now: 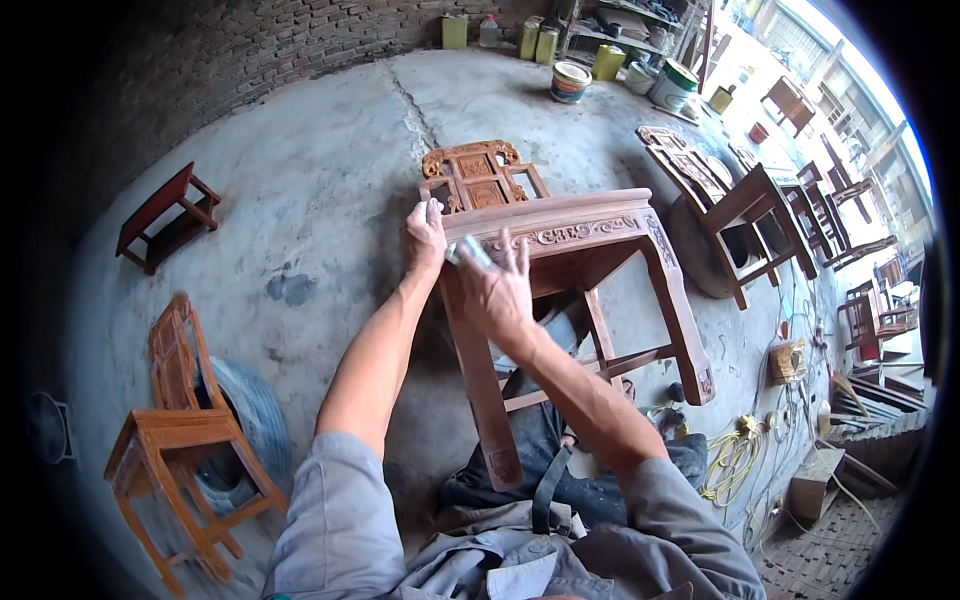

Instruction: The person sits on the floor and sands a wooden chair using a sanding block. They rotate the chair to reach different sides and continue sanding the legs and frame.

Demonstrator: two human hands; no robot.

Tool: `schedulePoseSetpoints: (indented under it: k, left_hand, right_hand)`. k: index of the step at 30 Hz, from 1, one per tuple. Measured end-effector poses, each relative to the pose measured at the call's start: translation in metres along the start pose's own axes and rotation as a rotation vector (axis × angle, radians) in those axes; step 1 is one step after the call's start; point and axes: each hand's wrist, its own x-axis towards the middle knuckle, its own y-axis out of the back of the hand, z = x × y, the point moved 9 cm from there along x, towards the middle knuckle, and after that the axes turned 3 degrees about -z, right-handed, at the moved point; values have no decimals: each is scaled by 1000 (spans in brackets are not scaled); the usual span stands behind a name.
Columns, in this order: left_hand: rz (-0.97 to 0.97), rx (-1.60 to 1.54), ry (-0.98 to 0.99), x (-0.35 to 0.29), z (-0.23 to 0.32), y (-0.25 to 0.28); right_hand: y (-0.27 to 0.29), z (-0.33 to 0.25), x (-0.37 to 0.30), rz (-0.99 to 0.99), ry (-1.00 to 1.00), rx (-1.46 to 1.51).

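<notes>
In front of me a carved wooden chair [590,232] is tilted, with its seat's front edge and front legs facing me. My left hand [425,240] is closed round the left corner of its seat. Close beside it, my right hand [498,298] presses a small pale folded pad [468,250] against the carved apron near the left leg's top. Some fingers of that hand stretch out along the carving, slightly blurred. Beyond the seat, the carved backrest [482,178] shows in a more orange tone than the bare, dusty-brown front.
An orange-brown chair [185,430] stands at the lower left by a tire [245,425]. Farther left is a small dark red stool [170,220]. More chairs [755,215] line the right. Yellow cable [738,460] lies on the floor at the right; buckets [570,82] stand at the back.
</notes>
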Motion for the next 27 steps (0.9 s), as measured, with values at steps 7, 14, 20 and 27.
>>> schedulePoseSetpoints:
  k: [7,14,20,27]
  left_hand:
    - [-4,33,38,1,5,2]
    - [-62,83,70,-5,5,10]
    - [-88,8,28,-1,14,-7]
    - [-45,83,-24,-3,8,10]
  right_hand:
    - [-3,11,6,4,-127,103]
    - [39,108,-35,30,-182,-126]
    - [2,88,-38,40,-195,-126]
    - [42,138,-26,61,-155,-180]
